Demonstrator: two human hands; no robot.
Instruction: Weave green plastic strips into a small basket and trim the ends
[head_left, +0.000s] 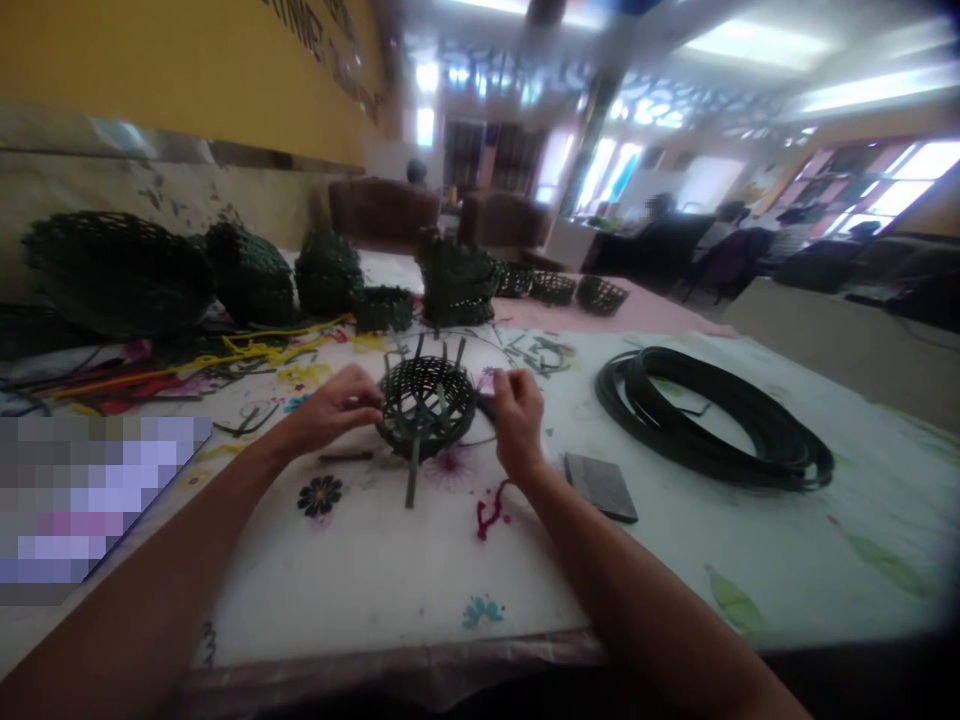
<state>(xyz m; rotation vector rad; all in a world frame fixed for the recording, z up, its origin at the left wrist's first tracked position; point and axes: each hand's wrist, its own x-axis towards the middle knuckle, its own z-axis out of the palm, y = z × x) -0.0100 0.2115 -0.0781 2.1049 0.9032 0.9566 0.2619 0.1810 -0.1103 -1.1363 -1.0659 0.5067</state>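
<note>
A small dark green woven basket (426,408) stands on the table between my hands, its open top facing me. Several loose strip ends stick up from its rim, and one hangs down its near side. My left hand (346,405) grips the basket's left edge between thumb and fingers. On the other side, my right hand (519,412) is closed in a pinch on a dark green strip that runs to the basket's right side. The fingertips of that hand are partly hidden from view.
A coil of dark green strapping (712,415) lies on the right, with a flat grey block (600,487) nearer me. Finished woven baskets (457,275) line the back. Yellow cord (255,350) and strip scraps lie at left. A red string (491,512) rests close to my right wrist.
</note>
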